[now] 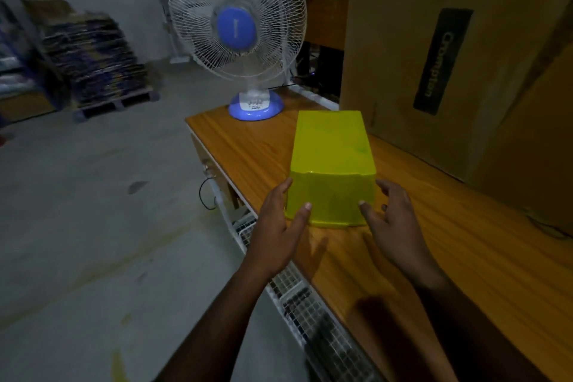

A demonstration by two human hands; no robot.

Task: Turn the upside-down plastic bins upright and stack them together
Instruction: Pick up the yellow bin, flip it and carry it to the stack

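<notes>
The yellow bin (331, 164) sits upside down on the counter (465, 242), near its left edge. Left hand (276, 226) and right hand (393, 220), fingers spread, bracket its near corners; best grip low, then flip.

Translucent, smooth yellow plastic bin (333, 164) sits on a glossy wood-grain table (465, 242) beside matt cardboard box (434, 56).

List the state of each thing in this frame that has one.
bin: upside down on the table
left hand: fingers straight, touching the bin's left side
right hand: open, beside the bin's right side; contact unclear
fan: upright on the table; blades blurred behind the grille
box: closed, standing on the table
</notes>
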